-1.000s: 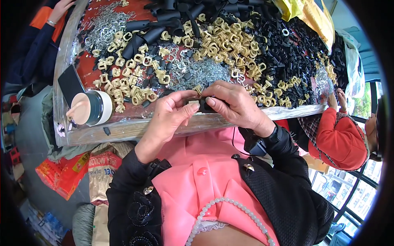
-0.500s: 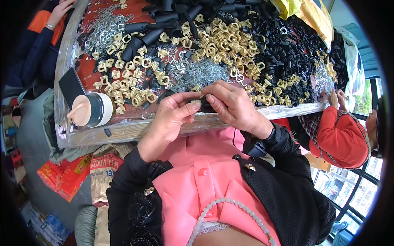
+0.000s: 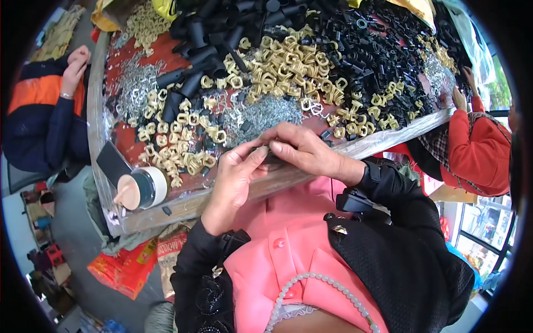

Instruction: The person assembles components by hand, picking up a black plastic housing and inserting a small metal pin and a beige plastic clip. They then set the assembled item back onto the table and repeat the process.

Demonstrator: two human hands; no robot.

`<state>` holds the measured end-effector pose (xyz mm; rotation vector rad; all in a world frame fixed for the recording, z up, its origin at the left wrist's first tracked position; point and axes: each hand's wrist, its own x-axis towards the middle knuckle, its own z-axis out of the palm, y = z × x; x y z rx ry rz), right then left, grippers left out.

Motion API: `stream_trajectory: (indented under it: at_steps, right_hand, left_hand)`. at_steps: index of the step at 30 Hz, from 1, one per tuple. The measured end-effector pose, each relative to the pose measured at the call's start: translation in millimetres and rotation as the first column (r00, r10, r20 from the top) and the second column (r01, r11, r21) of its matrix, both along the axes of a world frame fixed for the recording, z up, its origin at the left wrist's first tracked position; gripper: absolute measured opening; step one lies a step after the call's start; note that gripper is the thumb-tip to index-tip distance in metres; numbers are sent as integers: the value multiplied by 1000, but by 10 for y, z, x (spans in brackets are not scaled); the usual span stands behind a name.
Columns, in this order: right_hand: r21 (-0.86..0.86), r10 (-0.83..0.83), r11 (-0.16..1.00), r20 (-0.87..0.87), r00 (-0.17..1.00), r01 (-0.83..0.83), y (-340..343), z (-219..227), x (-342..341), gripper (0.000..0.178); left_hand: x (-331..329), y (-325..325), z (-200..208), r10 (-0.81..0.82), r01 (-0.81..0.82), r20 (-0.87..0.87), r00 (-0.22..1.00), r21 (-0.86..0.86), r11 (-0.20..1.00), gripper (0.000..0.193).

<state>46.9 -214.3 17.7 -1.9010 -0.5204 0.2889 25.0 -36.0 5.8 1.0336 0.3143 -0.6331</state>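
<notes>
My left hand [image 3: 237, 176] and my right hand [image 3: 308, 151] meet at the table's near edge. Between their thumbs and fingertips they pinch a small black part [image 3: 272, 158], mostly covered by the fingers. Just beyond lies a heap of small silver metal pieces [image 3: 269, 116]. Cream-gold ring-shaped fittings [image 3: 288, 58] form a large pile behind it, and more gold fittings [image 3: 175, 147] are scattered to the left. Black tubes [image 3: 191, 83] lie among them.
A lidded cup [image 3: 150, 187] and a dark phone [image 3: 114, 164] stand at the table's left corner. Small black parts [image 3: 372, 61] cover the right side. One person [image 3: 47, 111] sits at the left; another in a red sleeve [image 3: 480, 152] works at the right.
The view has turned, so the table sits tilted and more of the person at the left shows. My fingers have closed in further over the black part, which shows less.
</notes>
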Motion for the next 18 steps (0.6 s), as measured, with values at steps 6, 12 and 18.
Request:
stream_trajectory:
  at_steps: [6, 12, 18]
  right_hand:
    - [408, 325, 859, 35, 945, -311, -72, -162, 62, 59]
    - [440, 296, 851, 52, 954, -288, -84, -143, 95, 78]
    - [552, 243, 808, 7, 970, -207, -123, -171, 99, 71]
  left_hand:
    - [38, -101, 37, 59, -63, 184, 981, 14, 998, 46]
    - [38, -157, -45, 32, -20, 198, 980, -61, 998, 51]
    - [3, -306, 8, 27, 3, 207, 978, -142, 990, 58]
